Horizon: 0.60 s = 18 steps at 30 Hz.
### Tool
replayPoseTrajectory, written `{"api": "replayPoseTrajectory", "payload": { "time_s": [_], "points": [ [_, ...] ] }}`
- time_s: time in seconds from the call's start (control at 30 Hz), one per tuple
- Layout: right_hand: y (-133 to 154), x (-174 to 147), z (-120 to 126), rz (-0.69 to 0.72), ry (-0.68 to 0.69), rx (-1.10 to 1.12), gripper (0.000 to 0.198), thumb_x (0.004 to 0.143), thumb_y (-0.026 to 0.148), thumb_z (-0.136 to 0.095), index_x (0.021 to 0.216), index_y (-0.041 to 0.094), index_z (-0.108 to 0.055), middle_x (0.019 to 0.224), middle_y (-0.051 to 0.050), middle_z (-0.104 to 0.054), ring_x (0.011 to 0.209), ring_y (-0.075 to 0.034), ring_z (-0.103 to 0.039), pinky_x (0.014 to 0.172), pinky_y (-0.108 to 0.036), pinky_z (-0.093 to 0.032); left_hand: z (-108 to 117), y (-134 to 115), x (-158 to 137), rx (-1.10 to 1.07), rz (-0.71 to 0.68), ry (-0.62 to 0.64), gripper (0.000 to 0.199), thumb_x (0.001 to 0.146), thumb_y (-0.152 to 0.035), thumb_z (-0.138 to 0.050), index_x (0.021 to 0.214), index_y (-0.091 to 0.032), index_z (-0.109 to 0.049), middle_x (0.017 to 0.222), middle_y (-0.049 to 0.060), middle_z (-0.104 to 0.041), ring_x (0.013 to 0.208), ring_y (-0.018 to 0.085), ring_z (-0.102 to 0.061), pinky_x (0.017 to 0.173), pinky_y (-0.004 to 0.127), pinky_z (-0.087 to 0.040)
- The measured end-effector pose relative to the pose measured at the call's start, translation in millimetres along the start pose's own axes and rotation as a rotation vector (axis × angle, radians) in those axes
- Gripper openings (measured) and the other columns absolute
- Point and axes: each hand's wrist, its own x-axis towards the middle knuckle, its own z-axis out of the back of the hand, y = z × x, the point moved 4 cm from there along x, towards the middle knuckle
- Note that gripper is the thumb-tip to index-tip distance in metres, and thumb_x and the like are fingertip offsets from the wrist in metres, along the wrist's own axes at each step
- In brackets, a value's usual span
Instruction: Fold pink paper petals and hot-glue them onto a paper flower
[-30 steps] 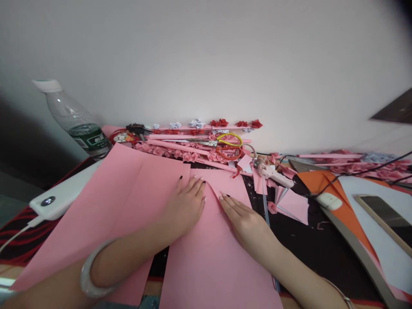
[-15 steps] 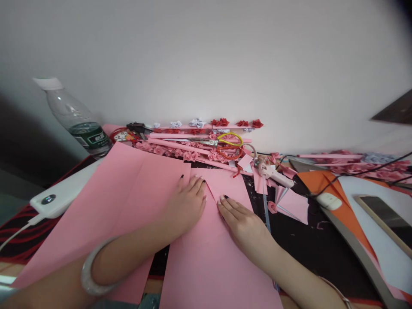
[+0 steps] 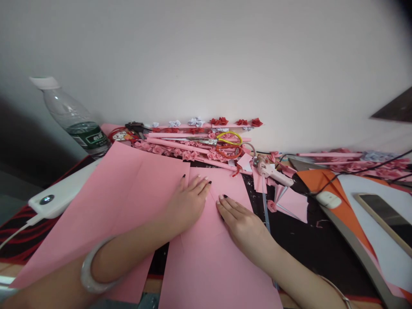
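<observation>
My left hand (image 3: 190, 202) lies palm down with its fingers stretched out over the upper part of a pink paper sheet (image 3: 220, 270). On the same sheet, a little to the right, my right hand (image 3: 243, 221) rests flat, fingers extended and close together. A faint crease or edge line runs across the paper between the fingertips. To the left, another pink sheet (image 3: 106, 210) with a fold line lies partly under my left forearm. Both hands press on paper; neither grips anything visible.
Scissors (image 3: 212, 140) lie on pink paper rolls and flowers along the wall. A glue gun (image 3: 273, 171) sits right of them. A water bottle (image 3: 82, 122) and white power bank (image 3: 61, 193) stand left; a phone (image 3: 386, 216) rests on paper at right, with cables nearby.
My left fingers have slid slightly to the right across the sheet, and the edge line between the hands looks flatter. My right hand has hardly moved.
</observation>
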Motion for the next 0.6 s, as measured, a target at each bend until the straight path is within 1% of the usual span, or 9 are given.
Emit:
{"api": "replayPoseTrajectory", "payload": {
  "time_s": [0.17,0.4,0.6],
  "points": [
    [0.7,-0.2,0.0,0.0,0.006,0.006,0.042,0.081,-0.001,-0.039,0.12,0.001,-0.056,0.123,-0.02,-0.056,0.116,-0.024,-0.053,0.097,-0.038,-0.046,-0.7,-0.5,0.5,0.004,0.004,0.029,0.048,0.089,-0.015,-0.027,0.136,-0.014,-0.038,0.144,0.008,-0.034,0.134,0.026,-0.026,0.104,0.054,-0.024],
    [0.0,-1.0,-2.5,-0.021,0.0,0.012,0.04,0.084,0.002,-0.039,0.121,0.002,-0.055,0.124,-0.019,-0.056,0.117,-0.025,-0.052,0.098,-0.037,-0.046,-0.1,-1.1,0.7,0.019,0.003,0.027,0.047,0.091,-0.016,-0.026,0.136,-0.016,-0.037,0.145,0.007,-0.033,0.136,0.025,-0.023,0.104,0.053,-0.023],
    [0.0,-1.5,-4.3,-0.009,-0.028,0.022,0.039,0.085,0.003,-0.038,0.119,0.002,-0.056,0.124,-0.02,-0.056,0.116,-0.025,-0.053,0.096,-0.038,-0.048,1.1,-1.0,1.4,0.028,0.007,0.062,0.048,0.091,-0.016,-0.023,0.137,-0.013,-0.036,0.145,0.008,-0.033,0.135,0.026,-0.023,0.103,0.056,-0.023]
  ]
}}
